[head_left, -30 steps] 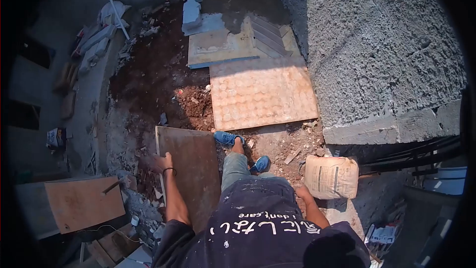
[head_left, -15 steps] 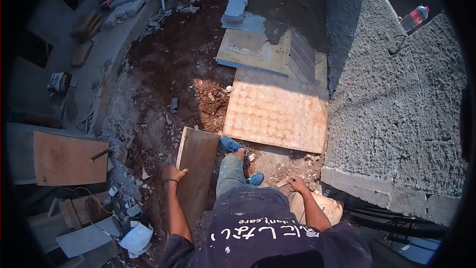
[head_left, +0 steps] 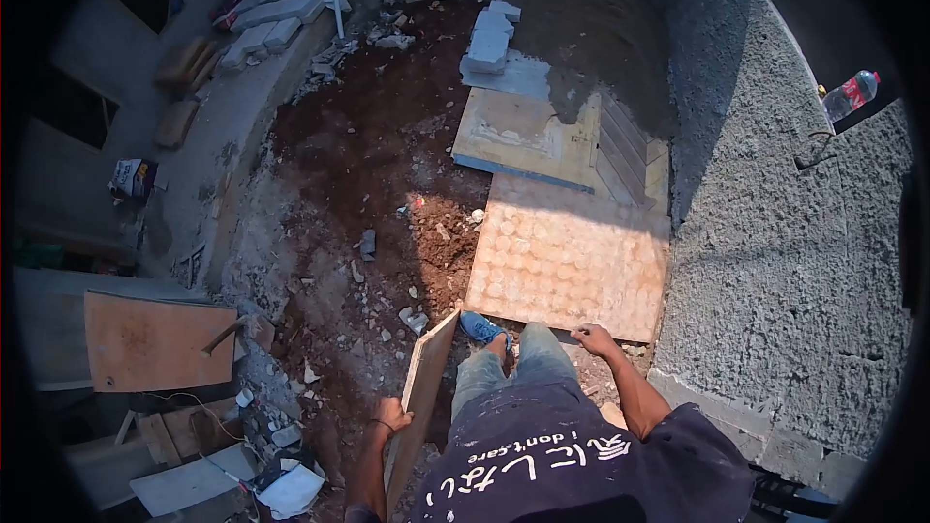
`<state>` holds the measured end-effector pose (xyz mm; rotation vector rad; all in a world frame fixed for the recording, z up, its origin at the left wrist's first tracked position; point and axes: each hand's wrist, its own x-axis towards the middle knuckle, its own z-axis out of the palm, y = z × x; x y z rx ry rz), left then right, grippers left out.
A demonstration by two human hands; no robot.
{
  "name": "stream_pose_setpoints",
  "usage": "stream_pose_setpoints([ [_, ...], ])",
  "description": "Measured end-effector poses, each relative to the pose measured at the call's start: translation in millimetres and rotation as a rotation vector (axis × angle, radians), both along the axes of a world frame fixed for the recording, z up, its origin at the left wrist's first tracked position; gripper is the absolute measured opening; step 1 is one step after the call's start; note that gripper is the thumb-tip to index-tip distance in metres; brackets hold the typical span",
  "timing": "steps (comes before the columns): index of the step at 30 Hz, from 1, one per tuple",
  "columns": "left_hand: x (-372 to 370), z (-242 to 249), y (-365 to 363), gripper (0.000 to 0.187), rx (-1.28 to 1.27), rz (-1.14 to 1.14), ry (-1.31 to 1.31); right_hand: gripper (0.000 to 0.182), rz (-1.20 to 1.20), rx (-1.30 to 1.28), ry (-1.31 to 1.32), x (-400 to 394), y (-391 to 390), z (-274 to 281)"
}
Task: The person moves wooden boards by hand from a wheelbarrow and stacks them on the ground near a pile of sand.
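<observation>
Rough grey concrete [head_left: 775, 261] takes up my right side. Reddish dirt [head_left: 358, 174] ahead and left, rubble scattered over it. Spotted board [head_left: 572, 261] lies flat in front of me, mostly sunlit, right side near the concrete. Thin board [head_left: 426, 378] is on edge at my left, tilted, far corner just beside my blue shoe [head_left: 480, 328]. Red-label bottle [head_left: 852, 95] at upper right. Left hand [head_left: 393, 415]: fingers gripping thin board's edge. Right hand [head_left: 595, 338]: fingers curled near spotted board's near edge; can't tell if holding anything.
</observation>
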<state>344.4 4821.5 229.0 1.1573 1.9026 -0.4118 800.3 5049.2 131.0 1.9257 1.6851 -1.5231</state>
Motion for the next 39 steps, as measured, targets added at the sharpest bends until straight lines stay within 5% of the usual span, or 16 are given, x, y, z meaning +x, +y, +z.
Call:
stream_pose_setpoints([
  [6, -33.8, 2.7, -3.4, 0.04, -0.049, -0.011, -0.042, 0.04, 0.262, 0.184, 0.073, -29.2, 37.7, 5.4],
  [11, -50.8, 48.3, 8.7, 0.041, 0.08, 0.074, 0.033, 0.047, 0.063, -0.108, 0.045, -38.8, 83.8, 28.6],
  [16, -78.3, 108.9, 84.0, 0.04, 0.201, 0.065, 0.042, 0.045, 0.453, 0.11, -0.058, -42.9, 127.6, -3.2],
  [20, -92.1, 158.9, 181.5, 0.034, 0.201, 0.112, 0.07, 0.043, 0.364, 0.027, -0.015, -64.3, 170.9, -3.4],
  [21, -90.0, 160.9, 201.8, 0.029, 0.442, 0.297, -0.071, 0.042, 0.352, 0.028, 0.004, -68.1, 182.0, -5.3],
  [29, -94.6, 191.4, 450.6, 0.025, 0.489, 0.185, 0.085, 0.041, 0.115, 0.055, 0.018, -89.1, 268.5, -6.9],
  [39, -107.0, 217.9, 703.5, 0.03, 0.71, 0.295, 0.038, 0.043, -0.107, -0.135, 0.165, -150.2, 337.6, 62.9],
])
